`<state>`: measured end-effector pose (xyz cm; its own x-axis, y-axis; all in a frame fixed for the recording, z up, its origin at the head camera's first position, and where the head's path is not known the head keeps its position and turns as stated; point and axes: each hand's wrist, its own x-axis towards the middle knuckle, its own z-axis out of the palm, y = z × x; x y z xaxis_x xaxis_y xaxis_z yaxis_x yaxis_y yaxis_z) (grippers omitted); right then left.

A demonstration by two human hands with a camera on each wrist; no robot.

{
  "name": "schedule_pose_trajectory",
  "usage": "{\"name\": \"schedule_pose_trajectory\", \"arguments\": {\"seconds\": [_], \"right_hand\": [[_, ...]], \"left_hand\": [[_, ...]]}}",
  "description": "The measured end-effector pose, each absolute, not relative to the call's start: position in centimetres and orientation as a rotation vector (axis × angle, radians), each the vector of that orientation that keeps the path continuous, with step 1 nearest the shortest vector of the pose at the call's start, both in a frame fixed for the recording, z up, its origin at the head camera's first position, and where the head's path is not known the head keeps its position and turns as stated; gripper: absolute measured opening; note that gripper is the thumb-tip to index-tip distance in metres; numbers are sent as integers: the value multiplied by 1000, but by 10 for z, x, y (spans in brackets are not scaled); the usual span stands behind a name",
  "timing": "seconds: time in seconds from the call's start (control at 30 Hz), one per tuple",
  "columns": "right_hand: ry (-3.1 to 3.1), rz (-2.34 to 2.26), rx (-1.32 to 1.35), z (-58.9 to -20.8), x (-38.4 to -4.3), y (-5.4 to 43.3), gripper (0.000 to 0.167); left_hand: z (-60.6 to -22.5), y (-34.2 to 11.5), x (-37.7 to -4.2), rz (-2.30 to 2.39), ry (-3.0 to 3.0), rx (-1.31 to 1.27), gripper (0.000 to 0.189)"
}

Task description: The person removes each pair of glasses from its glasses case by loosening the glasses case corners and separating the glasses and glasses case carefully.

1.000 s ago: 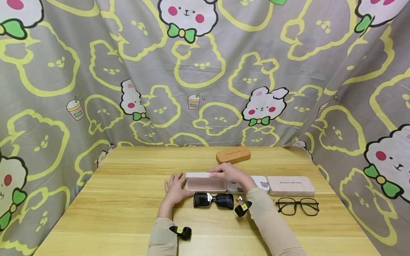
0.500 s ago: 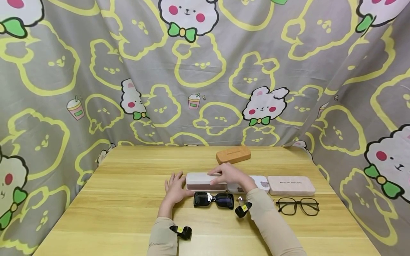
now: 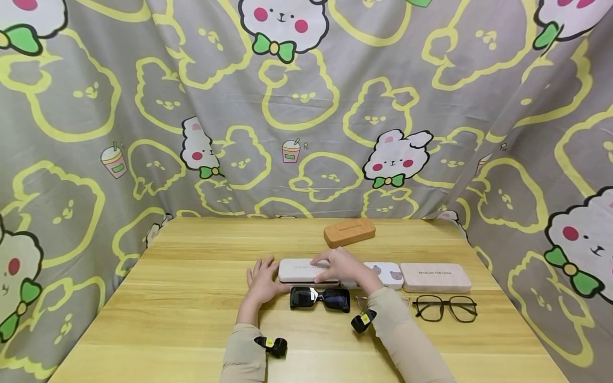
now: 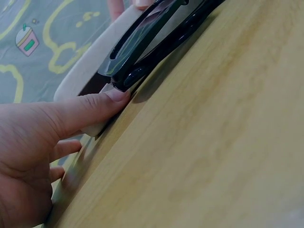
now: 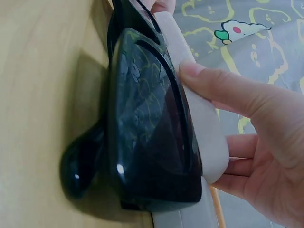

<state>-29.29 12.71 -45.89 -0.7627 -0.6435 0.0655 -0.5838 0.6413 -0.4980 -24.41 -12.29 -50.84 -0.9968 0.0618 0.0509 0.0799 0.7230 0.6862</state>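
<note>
A pale glasses case (image 3: 294, 271) lies on the table with its lid nearly closed and a dark gap along the front. My right hand (image 3: 342, 264) holds the lid at its right part. In the right wrist view the thumb (image 5: 209, 80) presses the lid's front side, the other fingers behind it. My left hand (image 3: 264, 281) rests at the case's left end, fingers spread; its thumb (image 4: 95, 107) touches the front corner. Black sunglasses (image 3: 320, 299) lie just before the case, overlapping it in both wrist views.
To the right stand a white bear-print case (image 3: 389, 274), partly hidden by the right hand, and a pink case (image 3: 436, 277). Before them lie thin-framed glasses (image 3: 404, 302), partly under the sleeve, and black-framed glasses (image 3: 445, 308). An orange case (image 3: 349, 232) sits farther back.
The pale case's lid has swung down toward me from standing open to nearly closed, with my right hand following it. My left hand has stayed in place.
</note>
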Motion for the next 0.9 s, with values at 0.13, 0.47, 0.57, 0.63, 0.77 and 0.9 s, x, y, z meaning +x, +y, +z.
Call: {"name": "schedule_pose_trajectory", "arguments": {"seconds": [0.13, 0.47, 0.57, 0.63, 0.77, 0.9], "right_hand": [[2772, -738, -1036, -461, -291, 125, 42], [2850, -662, -1065, -463, -285, 121, 44], [2861, -660, -1100, -461, -282, 121, 42], [2868, -660, -1112, -461, -280, 120, 42], [2894, -640, -1110, -462, -278, 119, 41], [2912, -624, -1092, -464, -277, 119, 42]], "left_hand": [[-509, -122, -245, -1157, -2894, -116, 79], [-508, -122, -244, -1153, -2903, -90, 78], [-508, -122, -244, -1161, -2905, -90, 79], [-508, -122, -244, -1153, -2910, -90, 79], [-509, -122, -245, -1134, -2921, -80, 79], [-508, -122, -245, -1144, -2909, -83, 79]]}}
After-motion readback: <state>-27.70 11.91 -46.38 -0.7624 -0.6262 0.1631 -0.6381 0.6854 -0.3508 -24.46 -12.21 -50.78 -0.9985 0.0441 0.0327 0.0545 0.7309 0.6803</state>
